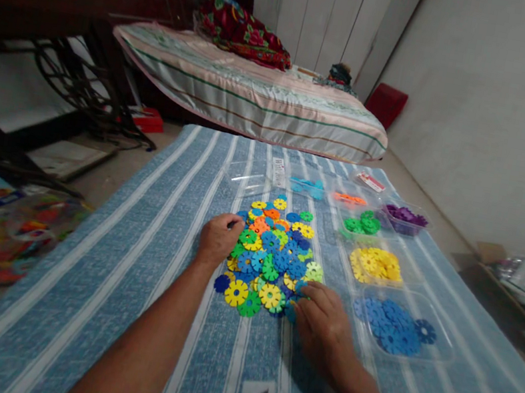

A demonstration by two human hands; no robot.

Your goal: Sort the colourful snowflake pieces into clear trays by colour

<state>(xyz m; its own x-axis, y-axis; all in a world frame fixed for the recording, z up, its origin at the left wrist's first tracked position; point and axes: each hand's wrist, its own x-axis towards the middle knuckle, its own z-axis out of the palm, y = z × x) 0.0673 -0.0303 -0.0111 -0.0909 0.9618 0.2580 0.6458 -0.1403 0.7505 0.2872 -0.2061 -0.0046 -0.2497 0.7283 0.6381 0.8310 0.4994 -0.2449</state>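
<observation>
A loose pile of notched, flower-shaped plastic discs [270, 296] in blue, yellow, green and orange lies mid-table. My left hand [219, 241] is at the pile's left edge, fingers curled closed around a small dark bit I cannot make out. At the lower right of the pile, my right hand [324, 322] has its fingertips bent together on a blue disc [291, 311], partly hidden by the fingers. To the right stand clear plastic boxes with sorted discs: blue discs [389, 326], yellow discs [376, 265], green discs [363, 222] and purple discs [406, 215].
Farther back are a box with orange discs [349, 199], one with light blue discs [307, 187] and a clear plastic piece [245, 180]. A striped blue cloth [130, 254] covers the table. A bed [259, 101] stands beyond; a bag of colourful pieces [15, 241] sits left.
</observation>
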